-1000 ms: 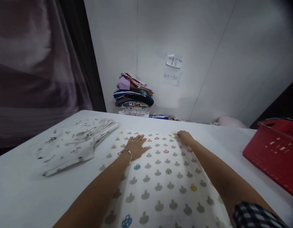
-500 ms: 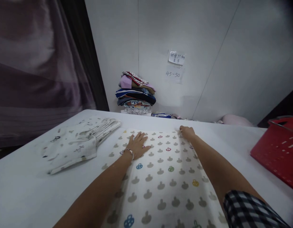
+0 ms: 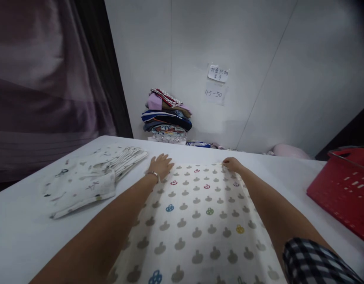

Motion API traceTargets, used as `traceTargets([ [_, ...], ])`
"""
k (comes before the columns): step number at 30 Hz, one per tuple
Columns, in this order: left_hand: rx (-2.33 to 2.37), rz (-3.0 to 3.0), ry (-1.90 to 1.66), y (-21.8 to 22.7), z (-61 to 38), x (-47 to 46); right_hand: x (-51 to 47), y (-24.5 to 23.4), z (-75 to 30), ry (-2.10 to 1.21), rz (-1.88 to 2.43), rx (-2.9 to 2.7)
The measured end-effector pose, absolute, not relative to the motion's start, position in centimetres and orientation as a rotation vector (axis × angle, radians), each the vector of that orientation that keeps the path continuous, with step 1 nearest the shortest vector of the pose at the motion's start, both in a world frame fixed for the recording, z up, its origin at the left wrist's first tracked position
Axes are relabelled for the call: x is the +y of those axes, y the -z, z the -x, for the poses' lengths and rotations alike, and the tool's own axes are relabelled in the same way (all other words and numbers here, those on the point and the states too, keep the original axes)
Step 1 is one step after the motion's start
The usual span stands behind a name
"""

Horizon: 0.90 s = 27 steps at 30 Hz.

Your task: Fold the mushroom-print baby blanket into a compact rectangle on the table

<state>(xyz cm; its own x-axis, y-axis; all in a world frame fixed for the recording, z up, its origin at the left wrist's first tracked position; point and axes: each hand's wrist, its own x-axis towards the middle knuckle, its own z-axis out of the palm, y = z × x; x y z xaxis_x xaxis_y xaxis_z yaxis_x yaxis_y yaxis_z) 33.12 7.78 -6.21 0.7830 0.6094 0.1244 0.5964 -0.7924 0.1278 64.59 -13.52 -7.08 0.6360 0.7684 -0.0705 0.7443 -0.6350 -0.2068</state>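
Printed cloth [image 3: 196, 221] is spread flat mid-table [image 3: 25, 236] | far-left corner is pressed by left hand [image 3: 160, 165], fingers flat and slightly apart | far-right corner is met by right hand [image 3: 231, 163], fingers curled, grip unclear | risk: creasing or skewing is likely if corners are pulled unevenly

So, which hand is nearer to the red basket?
Right. The right hand is at the cloth's far right corner, nearer the basket; the left hand at its far left corner.

The wall [image 3: 259, 59] is made of white panels, and a handwritten paper note [image 3: 218, 73] is stuck on it. At the left hangs a dark purple curtain [image 3: 46, 79]. A white table [image 3: 22, 236] fills the front. The light is soft and rather dim.
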Motion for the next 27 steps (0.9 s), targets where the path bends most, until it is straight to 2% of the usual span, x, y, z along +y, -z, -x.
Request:
traceTargets([
  [4,1.259,-2.760,-0.105,6.0,-33.0,10.9,-13.5,7.2,-64.9,-0.246,2.711,-1.287],
  [7,1.280,-2.768,-0.072,6.2,-33.2,12.0,-13.5,7.4,-64.5,-0.157,2.742,-1.298],
  [18,1.558,-2.446,-0.297,6.9,-33.8,11.7,-11.4,7.5,-62.6,0.000,2.870,-1.425],
  [22,1.224,-2.834,-0.415,7.0,-34.4,9.4,-12.0,7.7,-62.5,0.044,2.862,-1.405],
  [25,0.815,-2.991,-0.234,8.1,-34.6,8.0,-12.7,7.7,-62.9,0.067,2.869,-1.321],
  [27,0.775,-2.954,-0.084,9.1,-34.5,7.8,-13.0,7.6,-63.2,0.075,2.892,-1.242],
])
